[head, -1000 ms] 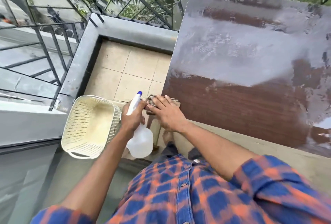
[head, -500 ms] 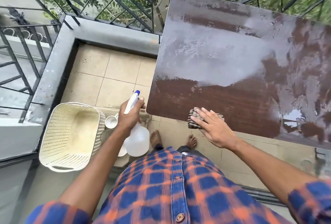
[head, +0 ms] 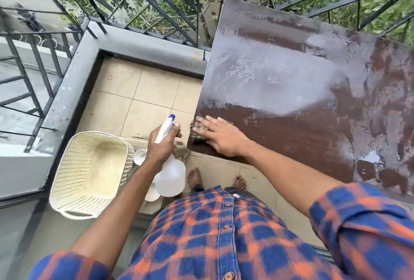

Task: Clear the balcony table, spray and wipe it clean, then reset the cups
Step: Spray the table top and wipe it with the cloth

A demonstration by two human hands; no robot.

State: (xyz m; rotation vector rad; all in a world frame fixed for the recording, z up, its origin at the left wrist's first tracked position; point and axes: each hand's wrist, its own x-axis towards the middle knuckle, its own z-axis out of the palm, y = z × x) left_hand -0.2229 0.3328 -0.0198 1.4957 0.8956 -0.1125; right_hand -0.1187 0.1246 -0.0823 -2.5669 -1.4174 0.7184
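Head camera caught my left hand [head: 161,145] curled round the spray bottle [head: 170,179] at its neck, just off the table [head: 291,136]. My right hand [head: 223,139] lay flat, fingers spread, pressing the cloth [head: 196,128] onto the near left corner; blurred, it seemed soft and limp, best held under the palm. Beyond, wet streaks.

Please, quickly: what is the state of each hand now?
Left hand: grips the spray bottle.
Right hand: open, fingers straight, pressing the cloth on the table.
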